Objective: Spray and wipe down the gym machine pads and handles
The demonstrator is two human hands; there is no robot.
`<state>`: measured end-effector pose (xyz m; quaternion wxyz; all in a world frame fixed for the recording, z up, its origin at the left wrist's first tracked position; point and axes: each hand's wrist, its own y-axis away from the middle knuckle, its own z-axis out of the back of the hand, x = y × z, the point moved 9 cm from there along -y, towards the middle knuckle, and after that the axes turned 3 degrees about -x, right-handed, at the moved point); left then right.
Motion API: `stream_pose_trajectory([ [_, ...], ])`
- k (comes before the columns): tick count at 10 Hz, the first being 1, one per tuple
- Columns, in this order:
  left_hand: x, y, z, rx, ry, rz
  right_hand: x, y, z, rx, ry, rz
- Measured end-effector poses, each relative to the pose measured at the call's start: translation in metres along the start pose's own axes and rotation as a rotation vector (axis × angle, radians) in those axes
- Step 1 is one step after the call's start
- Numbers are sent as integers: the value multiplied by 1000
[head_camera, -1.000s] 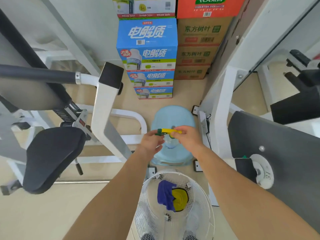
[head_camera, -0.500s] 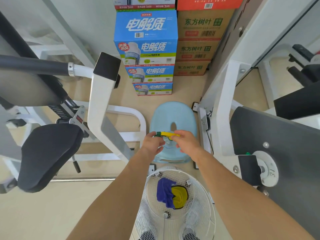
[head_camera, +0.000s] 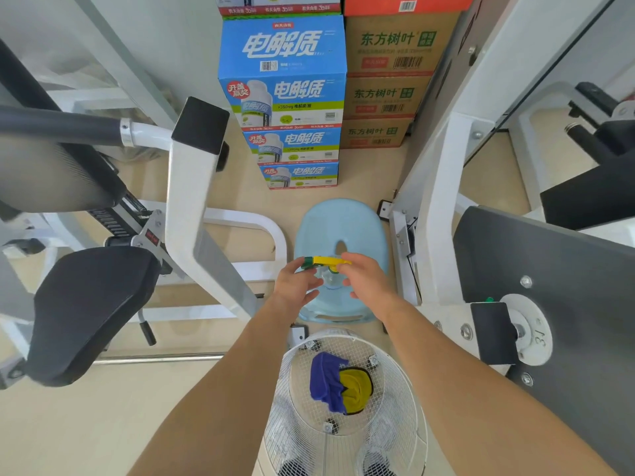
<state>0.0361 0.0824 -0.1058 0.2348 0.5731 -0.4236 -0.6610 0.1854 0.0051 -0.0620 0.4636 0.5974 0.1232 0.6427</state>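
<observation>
Hardly anything has shifted in the last second: both hands stay out in front, above the blue water jug (head_camera: 343,221), busy with the spray bottle (head_camera: 326,262). The left hand (head_camera: 297,286) pinches the green nozzle (head_camera: 307,262) between thumb and fingertips, probably to twist it open, while the right hand (head_camera: 366,281) curls round the yellow head to steady it. Two cloths (head_camera: 338,386) wait on the fan (head_camera: 292,389) just below, within easy reach; the black seat pad (head_camera: 86,310) and handle (head_camera: 58,123) look untouched.
</observation>
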Motion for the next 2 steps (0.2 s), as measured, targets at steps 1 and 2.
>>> stream_pose_trajectory([
  [1,-4,5,1,5,-39,-13,8,4,4,13,20,9],
  [2,-12,15,-1,7,-182,-38,10,7,8,-8,113,7],
])
